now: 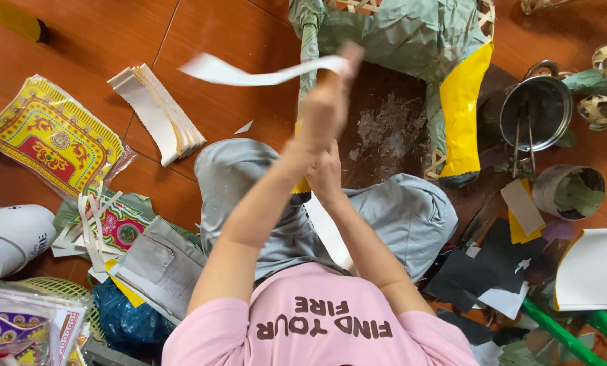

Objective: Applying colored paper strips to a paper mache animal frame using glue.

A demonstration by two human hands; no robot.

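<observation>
Head cam, looking straight down. Left hand (pixel 327 102) is raised w/ fingers pinched on a long white paper strip (pixel 249 73) that trails off to the left, blurry. Right hand (pixel 325 169) sits just below it, curled around a yellow bit, can't tell what exactly. Strip hangs above the knees, in front of a green paper-covered bamboo frame (pixel 398 34) w/ a yellow panel. Red-brown tile floor (pixel 80 34), paper stack (pixel 158 112), metal pot (pixel 535 112), scraps all around.
</observation>
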